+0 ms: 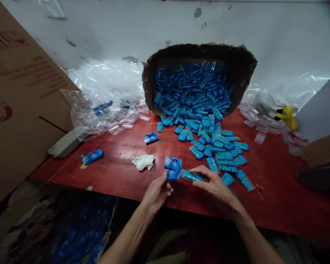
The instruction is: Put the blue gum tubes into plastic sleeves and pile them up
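Observation:
My left hand [156,195] pinches a small blue printed sleeve [172,175] between thumb and fingers, near the front edge of the red table [121,183]. Another blue printed piece [173,162] lies right behind it; whether the two are joined I cannot tell. In my right hand [213,184] is a clear container [191,175] with turquoise pellets and a blue cap, its clear end pointing toward the sleeve. Many like containers [224,156] lie loose just beyond that hand.
A tipped cardboard box [247,79] spills blue containers onto the table. A crumpled white cloth [143,162], a blue packet [150,137] and a wrapped blue container [92,157] lie leftward. Clear plastic pieces [107,84] heap behind. A large carton [24,99] stands left; a yellow object [290,118] sits right.

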Tool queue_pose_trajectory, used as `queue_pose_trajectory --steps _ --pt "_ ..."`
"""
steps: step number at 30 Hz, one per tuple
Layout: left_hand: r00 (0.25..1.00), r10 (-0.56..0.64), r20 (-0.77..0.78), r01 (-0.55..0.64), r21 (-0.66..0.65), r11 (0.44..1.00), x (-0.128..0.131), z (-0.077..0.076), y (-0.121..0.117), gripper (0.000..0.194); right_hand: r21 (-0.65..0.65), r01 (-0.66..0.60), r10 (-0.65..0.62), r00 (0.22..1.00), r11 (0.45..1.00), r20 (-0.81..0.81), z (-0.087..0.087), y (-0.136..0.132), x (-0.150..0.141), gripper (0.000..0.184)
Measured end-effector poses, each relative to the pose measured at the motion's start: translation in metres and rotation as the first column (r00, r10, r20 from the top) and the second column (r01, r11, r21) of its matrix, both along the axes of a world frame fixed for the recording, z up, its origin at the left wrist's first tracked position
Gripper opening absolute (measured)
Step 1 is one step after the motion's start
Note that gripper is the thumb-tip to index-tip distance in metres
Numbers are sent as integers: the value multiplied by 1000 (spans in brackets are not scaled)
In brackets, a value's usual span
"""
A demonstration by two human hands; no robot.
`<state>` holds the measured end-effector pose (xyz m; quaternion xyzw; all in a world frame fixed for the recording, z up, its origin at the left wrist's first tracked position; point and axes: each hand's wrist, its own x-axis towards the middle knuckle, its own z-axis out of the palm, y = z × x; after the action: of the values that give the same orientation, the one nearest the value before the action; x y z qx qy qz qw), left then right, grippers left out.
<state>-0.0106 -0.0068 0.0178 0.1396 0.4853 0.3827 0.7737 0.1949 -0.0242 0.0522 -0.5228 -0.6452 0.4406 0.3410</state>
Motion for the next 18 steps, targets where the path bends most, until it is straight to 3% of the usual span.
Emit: queue_pose_trajectory --steps 7,12,18 --pt "996 -84 6 83 82 993 2 -3 -5 26 72 7 -14 996 997 90 2 -6 -6 29" --pt "997 -76 11 75 95 993 0 -2 -5 27 171 23 -61 973 985 224 4 -13 -13 28" --pt "995 -101 19 98 110 989 -2 0 -5 26 191 22 -60 978 981 198 2 -18 -18 30"
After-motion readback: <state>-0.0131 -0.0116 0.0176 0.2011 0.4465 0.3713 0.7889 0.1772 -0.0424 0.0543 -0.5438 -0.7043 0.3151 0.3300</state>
